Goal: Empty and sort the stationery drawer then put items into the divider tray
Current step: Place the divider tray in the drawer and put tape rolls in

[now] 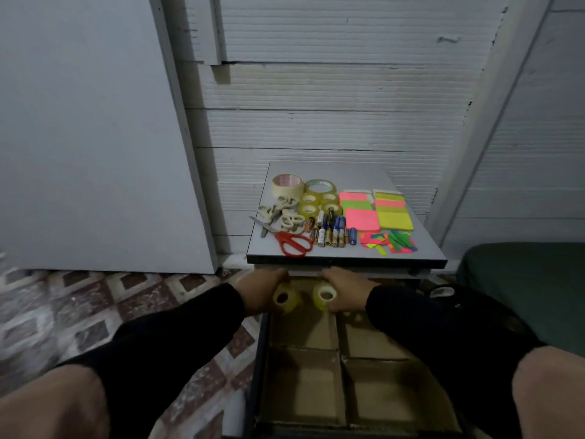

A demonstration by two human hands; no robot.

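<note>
Nearest the camera, the open drawer holds the cardboard divider tray point(342, 359), its compartments showing bare cardboard. Over the tray's far compartments, just under the desk's near edge, each hand carries a roll of clear tape: the left hand point(262, 291) has its fingers curled round the left tape roll point(284, 297), the right hand point(346, 291) round the right tape roll point(323, 296). Both rolls stand on edge, core holes facing the camera, so the tray lies directly below the fingers (a short drop, I judge, rather than a reach). Both forearms run forward in black sleeves, knuckles up. Farther off, on the desk point(411, 245), sorted groups wait: more tape, scissors point(292, 243), batteries point(329, 231), sticky notes point(376, 213).
</note>
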